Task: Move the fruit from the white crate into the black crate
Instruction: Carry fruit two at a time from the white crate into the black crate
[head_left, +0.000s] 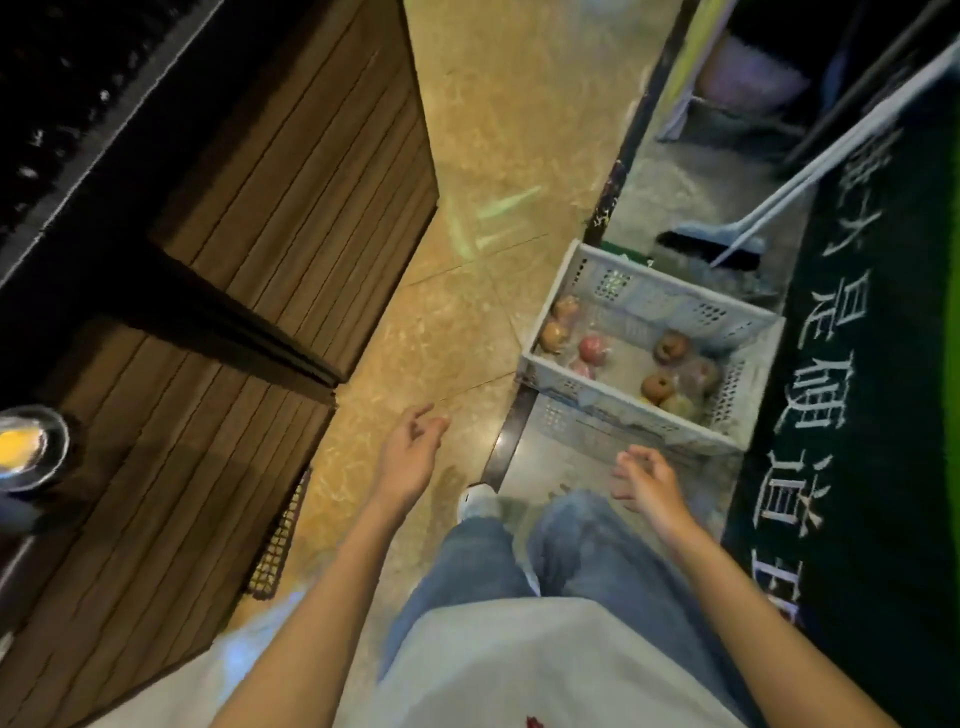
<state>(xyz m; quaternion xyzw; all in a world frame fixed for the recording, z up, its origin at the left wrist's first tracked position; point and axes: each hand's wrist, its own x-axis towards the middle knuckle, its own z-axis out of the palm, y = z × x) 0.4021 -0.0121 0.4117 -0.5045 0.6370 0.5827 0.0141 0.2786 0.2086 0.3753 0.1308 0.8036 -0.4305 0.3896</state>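
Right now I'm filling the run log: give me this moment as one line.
white crate: fruit inside | left hand: open, empty | right hand: open, empty | stage: nothing picked yet

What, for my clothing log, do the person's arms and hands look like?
The left hand and right hand wear no gloves, and the forearms are bare with no sleeve in view. No watch, bracelet or ring shows, though the picture is blurred. The person wears a pale top and blue jeans.

The person wears a white shirt (545, 670), blue jeans (587, 545), white shoe (478, 503).
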